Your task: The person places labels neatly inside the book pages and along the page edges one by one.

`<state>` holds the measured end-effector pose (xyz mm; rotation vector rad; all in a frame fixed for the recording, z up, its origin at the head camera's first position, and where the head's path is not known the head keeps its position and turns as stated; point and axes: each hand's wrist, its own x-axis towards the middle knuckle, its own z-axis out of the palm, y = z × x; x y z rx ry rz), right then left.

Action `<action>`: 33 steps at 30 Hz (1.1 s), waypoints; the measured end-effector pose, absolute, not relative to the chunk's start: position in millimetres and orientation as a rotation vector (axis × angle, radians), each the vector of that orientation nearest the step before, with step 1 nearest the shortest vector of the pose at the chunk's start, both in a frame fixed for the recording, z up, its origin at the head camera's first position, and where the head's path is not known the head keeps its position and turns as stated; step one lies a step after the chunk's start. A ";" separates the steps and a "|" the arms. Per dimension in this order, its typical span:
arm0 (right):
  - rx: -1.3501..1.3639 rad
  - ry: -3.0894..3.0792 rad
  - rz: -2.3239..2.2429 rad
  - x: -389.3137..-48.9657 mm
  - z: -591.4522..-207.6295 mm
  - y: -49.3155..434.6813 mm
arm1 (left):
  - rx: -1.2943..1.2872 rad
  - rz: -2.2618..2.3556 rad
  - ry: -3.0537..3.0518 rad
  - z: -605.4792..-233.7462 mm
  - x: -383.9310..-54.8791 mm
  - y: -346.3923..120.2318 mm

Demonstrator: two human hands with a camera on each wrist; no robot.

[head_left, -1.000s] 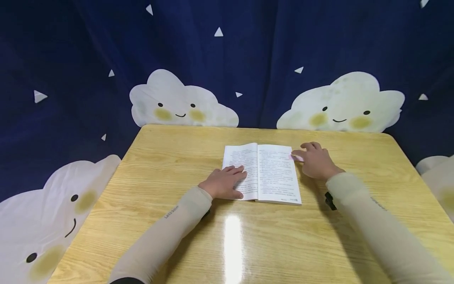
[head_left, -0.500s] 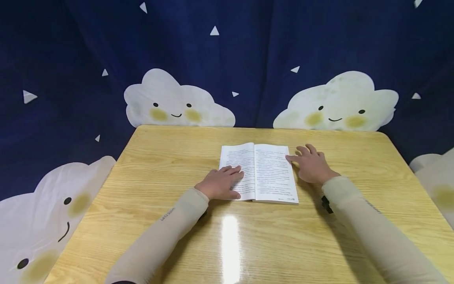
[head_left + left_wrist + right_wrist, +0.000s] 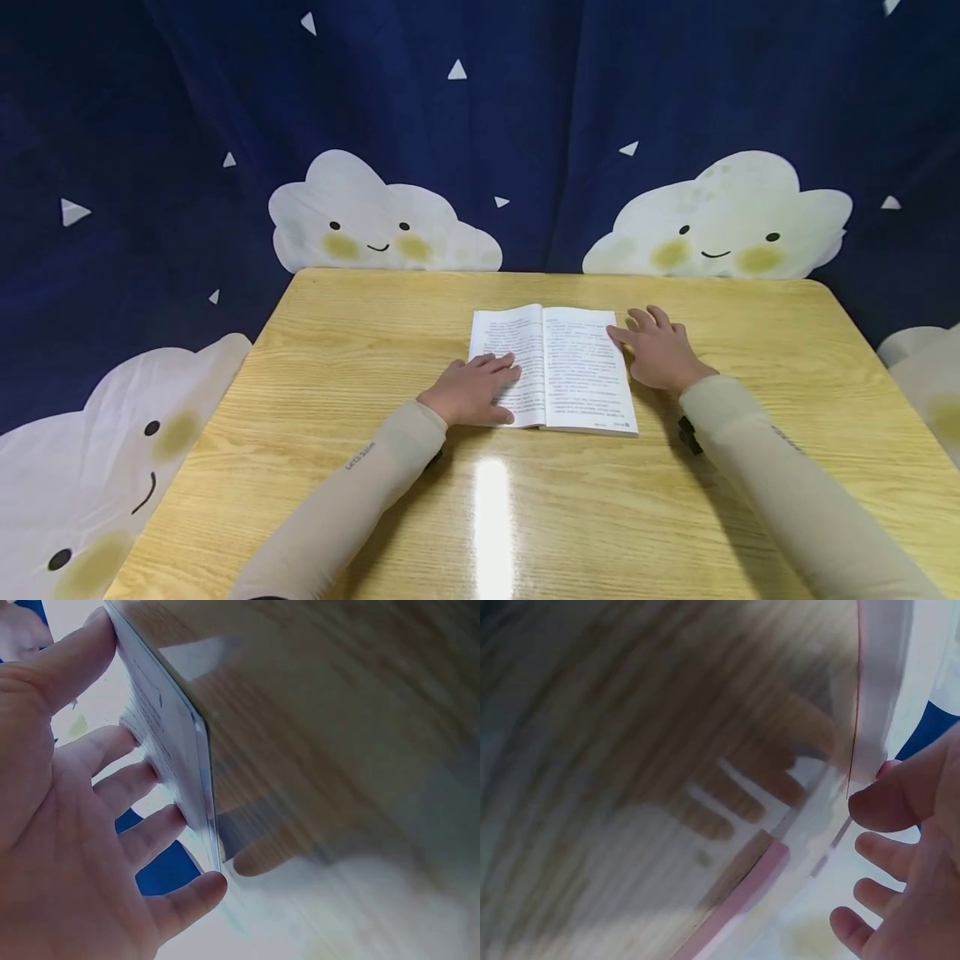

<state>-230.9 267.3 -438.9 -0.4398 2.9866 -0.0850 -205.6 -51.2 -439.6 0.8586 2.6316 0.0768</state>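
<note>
An open book lies on the wooden table, its printed pages facing up. My left hand rests with fingers spread on the left page; in the left wrist view its thumb is by the book's near edge. At the book's right side, my right hand touches the outer edge of the right page with one extended finger, the others held off it. In the right wrist view, the thumb is beside the book's edge, with a small bright-pink spot behind it. What is under that fingertip is hidden.
The wooden table surrounds the book and reflects a bright light in front of it. A pink strip, its kind unclear, shows in the right wrist view. Behind hangs a dark blue curtain with white clouds and triangles.
A second ago a small pink piece showed between my right fingers and the page edge; it is now out of sight in the head view. The left hand stays put.
</note>
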 end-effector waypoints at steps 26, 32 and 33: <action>-0.518 3.015 -0.025 -223.0 -440.2 274.3 | 0.851 0.106 2.635 -440.3 -203.6 -58.2; -0.459 3.008 -0.061 -227.6 -438.9 274.1 | 0.880 0.123 2.629 -441.1 -206.0 -54.5; -0.445 3.009 -0.073 -228.1 -438.8 274.4 | 0.882 0.125 2.628 -441.6 -206.0 -53.8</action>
